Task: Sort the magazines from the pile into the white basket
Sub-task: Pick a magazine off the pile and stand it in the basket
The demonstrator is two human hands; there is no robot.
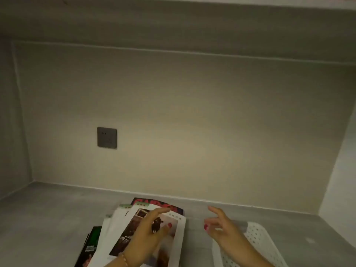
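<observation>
Hands first: the left hand sits right over the top magazine of the pile, fingers spread and relaxed, fingertips reaching toward its far edge, not actually pinching anything as far as I can tell. Right hand hovers between the pile and the white basket, grip loose and holding nothing. So the magazine lies under the left hand, with its long axis running away from the person toward the wall, and the basket is off to the right, just beside the right hand. My guess is the left one grabs the top magazine and swings it right. Pile is fanned out messily on the grey counter, a red-titled magazine poking out at the back. Further off, a dark wall socket.
</observation>
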